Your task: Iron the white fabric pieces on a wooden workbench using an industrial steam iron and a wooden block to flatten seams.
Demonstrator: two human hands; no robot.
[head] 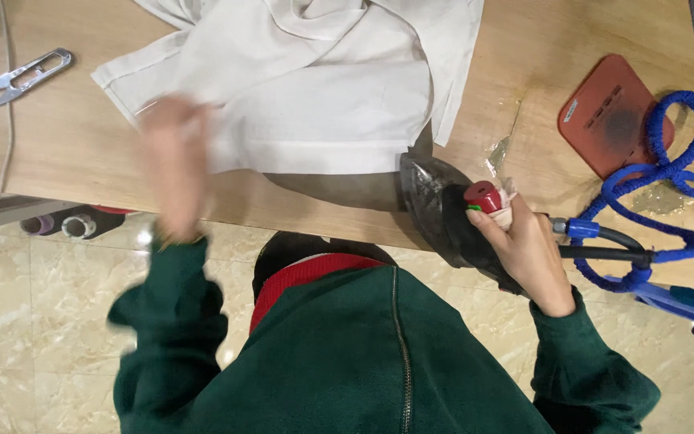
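Note:
A white cloth (pixel 315 80) lies rumpled on the wooden table (pixel 58 137). My left hand (pixel 172 165) is blurred with motion at the cloth's near left edge, fingers stretched out over the fabric. My right hand (pixel 524 253) grips the handle of a black steam iron (pixel 443 205) with a red knob; the iron is tilted up at the table's near edge, just right of the cloth. A blue-wrapped hose (pixel 660 173) runs from the iron's back end.
A red-orange iron rest pad (pixel 608 112) lies at the right of the table. Small metal thread snips (pixel 26 74) lie at the far left beside a white cable. Thread spools (pixel 66 225) sit under the table above a beige tiled floor.

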